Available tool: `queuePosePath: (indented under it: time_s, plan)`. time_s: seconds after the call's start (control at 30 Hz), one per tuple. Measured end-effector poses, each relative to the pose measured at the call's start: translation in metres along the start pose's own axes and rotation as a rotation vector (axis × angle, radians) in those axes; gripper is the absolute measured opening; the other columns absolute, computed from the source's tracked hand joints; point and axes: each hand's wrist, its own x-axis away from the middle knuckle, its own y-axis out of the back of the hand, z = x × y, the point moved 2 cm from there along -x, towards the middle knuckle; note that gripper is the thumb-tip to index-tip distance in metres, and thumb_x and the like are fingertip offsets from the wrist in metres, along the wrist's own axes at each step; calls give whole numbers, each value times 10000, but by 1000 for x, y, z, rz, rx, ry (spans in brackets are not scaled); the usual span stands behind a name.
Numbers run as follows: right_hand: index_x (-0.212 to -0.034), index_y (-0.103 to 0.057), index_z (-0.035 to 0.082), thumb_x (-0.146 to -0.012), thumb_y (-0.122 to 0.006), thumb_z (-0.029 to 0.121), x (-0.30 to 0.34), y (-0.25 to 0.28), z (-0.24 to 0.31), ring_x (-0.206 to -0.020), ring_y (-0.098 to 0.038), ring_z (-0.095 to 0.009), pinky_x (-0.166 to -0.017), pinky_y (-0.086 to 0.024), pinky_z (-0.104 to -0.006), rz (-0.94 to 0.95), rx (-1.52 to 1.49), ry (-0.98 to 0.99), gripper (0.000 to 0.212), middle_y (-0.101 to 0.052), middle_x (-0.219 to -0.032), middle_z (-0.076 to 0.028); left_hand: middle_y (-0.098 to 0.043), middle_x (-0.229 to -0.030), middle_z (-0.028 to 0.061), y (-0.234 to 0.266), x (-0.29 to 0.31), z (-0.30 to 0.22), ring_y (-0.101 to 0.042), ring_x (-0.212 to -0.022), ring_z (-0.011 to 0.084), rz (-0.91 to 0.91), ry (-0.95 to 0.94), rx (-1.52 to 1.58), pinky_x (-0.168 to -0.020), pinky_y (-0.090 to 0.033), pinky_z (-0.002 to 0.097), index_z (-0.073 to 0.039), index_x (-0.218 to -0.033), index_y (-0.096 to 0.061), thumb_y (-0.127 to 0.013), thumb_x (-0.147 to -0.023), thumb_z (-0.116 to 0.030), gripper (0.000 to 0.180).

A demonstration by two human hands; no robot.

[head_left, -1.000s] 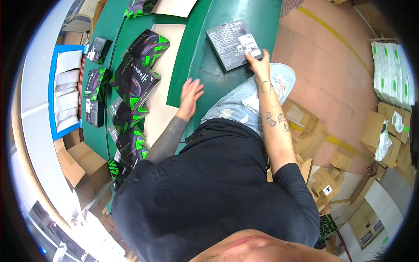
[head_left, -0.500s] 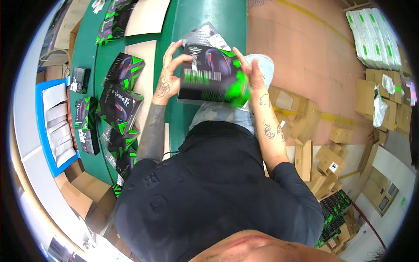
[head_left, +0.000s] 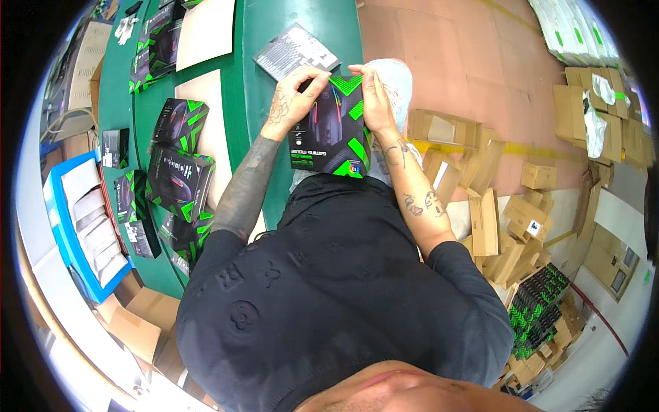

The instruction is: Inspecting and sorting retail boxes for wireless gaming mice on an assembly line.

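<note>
I hold a black and green mouse box (head_left: pixel 329 137) upright in front of my chest, its printed face toward me. My left hand (head_left: pixel 292 103) grips its top left corner. At the top right edge my right hand (head_left: pixel 374 99) pinches the box. Just beyond the box, a flat grey and black package (head_left: pixel 292 55) lies on the green table (head_left: pixel 257 137).
More black and green boxes (head_left: pixel 180 182) and beige cardboard sheets (head_left: pixel 202 31) lie along the table to my left. A blue tray (head_left: pixel 65 233) with white packets sits at the far left. Loose cardboard cartons (head_left: pixel 491 220) cover the floor on my right, with stacked black-green boxes (head_left: pixel 539 309) lower right.
One second ago my right hand touched the flat grey package on the table and my left lay flat. Since then both hands have taken up the mouse box and turned it upright.
</note>
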Motion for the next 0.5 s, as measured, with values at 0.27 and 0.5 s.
queuePosePath:
  time_s: [0.27,0.5]
  plan:
    - [-968,-595,74,-824,-587,191,-7,10,-15,-1139,-412,-208,-933,-328,-331,193,-173,60,185,-440,-1252,-133,-517,-1172,108,37,-21,-9,-438,-1139,226,569,-7,286,-986,-289,333,-21,-1064,-590,-249,-916,-478,590]
    - [-956,-611,113,-777,-637,246,-9,18,-51,-1215,-359,-286,-1008,-283,-403,330,-1006,-122,224,-405,-1286,-176,-510,-1192,88,35,-18,43,-456,-1110,176,591,263,429,-966,-331,342,-28,-1152,-536,-259,-916,-483,582]
